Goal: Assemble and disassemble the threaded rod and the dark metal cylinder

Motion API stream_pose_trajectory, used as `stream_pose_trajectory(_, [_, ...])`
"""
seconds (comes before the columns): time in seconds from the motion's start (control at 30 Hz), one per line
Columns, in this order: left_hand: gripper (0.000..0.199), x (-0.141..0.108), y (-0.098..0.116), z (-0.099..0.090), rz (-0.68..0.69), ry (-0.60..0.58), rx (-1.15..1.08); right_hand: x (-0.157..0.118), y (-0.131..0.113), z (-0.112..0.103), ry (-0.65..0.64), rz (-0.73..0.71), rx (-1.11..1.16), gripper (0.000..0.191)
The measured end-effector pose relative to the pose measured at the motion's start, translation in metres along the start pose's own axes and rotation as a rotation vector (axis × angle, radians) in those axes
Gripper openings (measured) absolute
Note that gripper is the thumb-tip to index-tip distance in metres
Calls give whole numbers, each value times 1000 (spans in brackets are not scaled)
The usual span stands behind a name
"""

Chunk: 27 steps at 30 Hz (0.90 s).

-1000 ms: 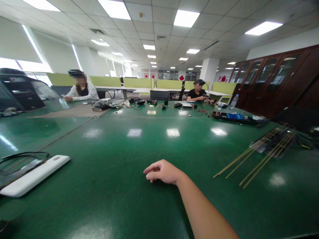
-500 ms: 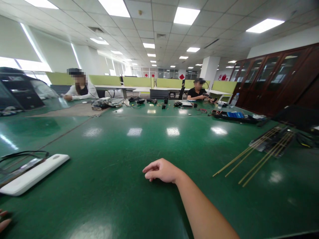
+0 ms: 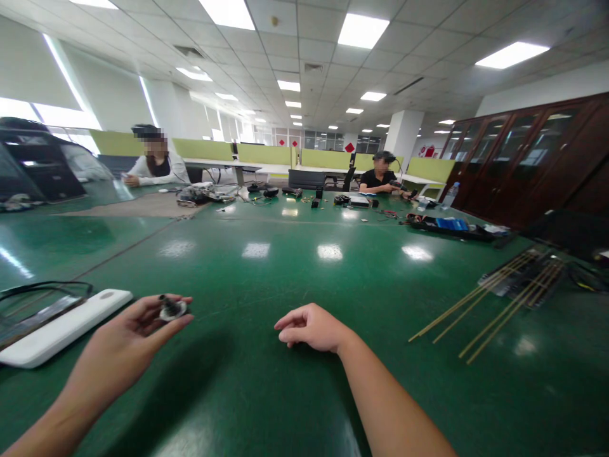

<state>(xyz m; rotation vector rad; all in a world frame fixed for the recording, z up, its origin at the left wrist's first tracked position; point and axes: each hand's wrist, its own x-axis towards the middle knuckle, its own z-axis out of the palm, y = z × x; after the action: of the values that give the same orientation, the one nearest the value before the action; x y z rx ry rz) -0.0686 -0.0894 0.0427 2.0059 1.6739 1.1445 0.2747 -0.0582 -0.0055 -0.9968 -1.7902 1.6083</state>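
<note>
At eight o'clock, our left hand [image 3: 126,337] pinched the small part [image 3: 172,311], presumably for control; at six, our empty right hand [image 3: 316,329] rested, fingers slightly apart.

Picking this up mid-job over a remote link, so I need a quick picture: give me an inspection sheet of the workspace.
Surface: green table, glossy, with light reflections.
Job's things: small part, dark with a pale round base; exact type unclear.
Clutter: white bar at left, thin sticks at right, assorted items along the far side.
Hands: left hand holds the small part above the table; right hand loosely open, nothing seen in it.
Cables: black cable by the white bar.
Surroundings: two people across the table, cabinets at right.
</note>
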Motion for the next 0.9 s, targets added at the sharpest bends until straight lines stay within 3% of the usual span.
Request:
stream_pose_trajectory(0.1, [54, 24, 17, 37, 46, -149, -107, 3, 2, 0, 79, -22, 9, 38])
stream_pose_trajectory(0.23, [47, 44, 40, 78, 245, -220, -73, 10, 7, -3, 298, -114, -45, 27])
stream_pose_trajectory(0.37, [44, 45, 37, 104, 352, -287, -83, 13, 9, -4, 442, -183, -152, 32])
stream_pose_trajectory(0.6, [33, 34, 11, 112, 310, -360, -113, 14, 2, 10, 415, -202, -382, 58])
stream_pose_trajectory(0.9, [29, 31, 15, 116, 344, -397, -180, 14, -6, 14, 410, -246, -521, 34])
